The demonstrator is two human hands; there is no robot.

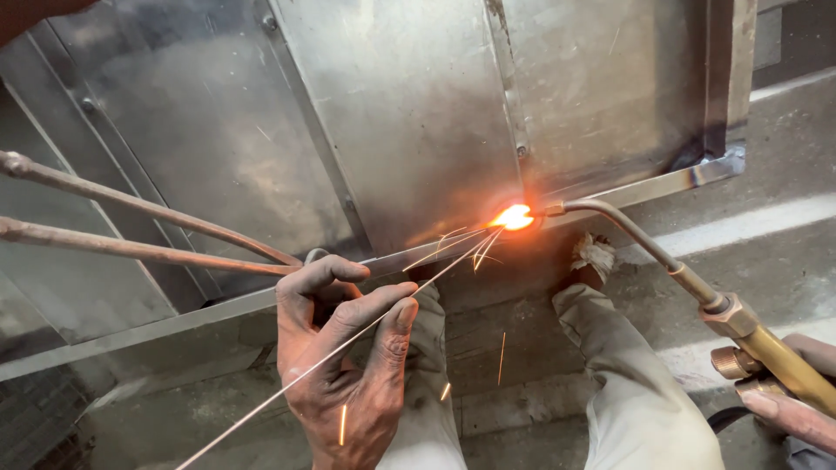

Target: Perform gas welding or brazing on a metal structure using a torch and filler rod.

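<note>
My left hand (344,357) pinches a thin metal filler rod (261,405) that runs up and right to a bright orange flame (514,217). My right hand (792,409), mostly cut off at the lower right edge, grips a brass gas torch (758,339). Its curved neck ends at the flame. The flame sits on the joint between a sheet-metal panel (409,113) and a flat metal strip (627,190) along its lower edge. Sparks fly down and left from the flame.
Two copper pipes (131,226) come in from the left and end just above my left hand. My legs in light trousers (627,383) stand on a concrete floor (784,261) below the panel. A weld seam (714,161) marks the strip's right end.
</note>
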